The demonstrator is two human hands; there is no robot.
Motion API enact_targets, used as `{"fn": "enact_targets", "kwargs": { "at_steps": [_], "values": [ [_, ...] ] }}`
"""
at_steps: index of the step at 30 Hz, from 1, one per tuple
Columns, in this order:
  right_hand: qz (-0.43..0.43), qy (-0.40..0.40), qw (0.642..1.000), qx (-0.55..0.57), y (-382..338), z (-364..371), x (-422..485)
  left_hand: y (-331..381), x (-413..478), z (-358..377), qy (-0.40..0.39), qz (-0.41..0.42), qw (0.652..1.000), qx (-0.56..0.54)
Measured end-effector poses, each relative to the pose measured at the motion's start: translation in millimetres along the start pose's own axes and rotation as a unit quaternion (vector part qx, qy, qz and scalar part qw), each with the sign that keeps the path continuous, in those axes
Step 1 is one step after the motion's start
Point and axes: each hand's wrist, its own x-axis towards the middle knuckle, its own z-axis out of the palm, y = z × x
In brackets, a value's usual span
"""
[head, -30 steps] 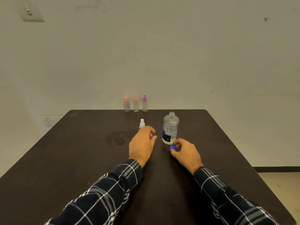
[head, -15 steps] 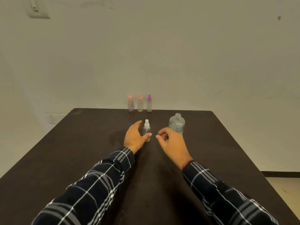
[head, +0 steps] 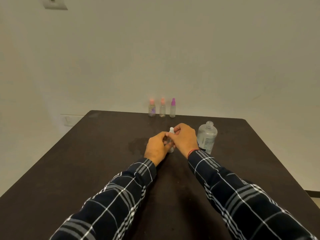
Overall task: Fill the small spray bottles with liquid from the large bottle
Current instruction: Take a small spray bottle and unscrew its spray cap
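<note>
A small clear spray bottle with a white top point(head: 171, 130) stands on the dark table point(head: 86, 170) between both hands. My left hand point(head: 156, 148) grips its body from the left. My right hand point(head: 185, 138) pinches its white top from the right. The large clear bottle point(head: 207, 136), uncapped and upright, stands just right of my right hand. Three more small spray bottles line the far edge: two with orange tops point(head: 152, 108) point(head: 162, 108) and one with a purple top point(head: 173, 108). The blue cap is hidden.
A damp-looking patch point(head: 136, 143) marks the table left of my left hand. A pale wall rises behind the far edge, with a switch plate point(head: 55, 3) high on the left. Floor shows past the right table edge.
My right hand left the blue cap by the large bottle and moved left onto the small bottle's top. My left hand closed around the small bottle's body.
</note>
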Motion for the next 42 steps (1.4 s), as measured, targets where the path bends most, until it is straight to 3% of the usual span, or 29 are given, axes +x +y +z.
{"fn": "enact_targets", "kwargs": {
  "at_steps": [7,11,15,19,22,24,28,31,37,42],
  "values": [
    [-0.045,-0.027,0.994,-0.1,-7,-10,2,-1,1,-2,-0.011,-0.002,1.0,0.015],
    [-0.06,-0.109,0.992,-0.027,-2,-16,0,1,0,-5,-0.017,0.0,1.0,0.019],
    [0.017,-0.072,0.997,0.008,1,-12,0,0,-1,-4,-0.013,0.007,1.0,0.013],
    [-0.017,-0.07,0.997,-0.038,1,-9,1,-2,2,-5,-0.015,0.005,1.0,0.013],
    [-0.046,-0.149,0.987,-0.028,2,-17,8,-3,4,-5,-0.014,0.001,1.0,0.003],
    [-0.018,-0.205,0.979,-0.005,4,-18,8,-2,3,-5,-0.014,0.002,1.0,0.004],
    [0.029,-0.101,0.994,0.036,3,-6,0,-3,1,-5,-0.012,0.011,1.0,0.005],
    [0.014,-0.054,0.998,0.031,-1,-5,-1,-3,2,-6,-0.011,0.014,1.0,0.009],
    [-0.019,-0.194,0.98,0.046,-2,-24,9,-4,3,-5,-0.015,0.007,1.0,-0.001],
    [0.035,-0.092,0.995,-0.02,-7,-9,5,-1,3,-7,-0.018,-0.004,1.0,0.005]
  ]
}}
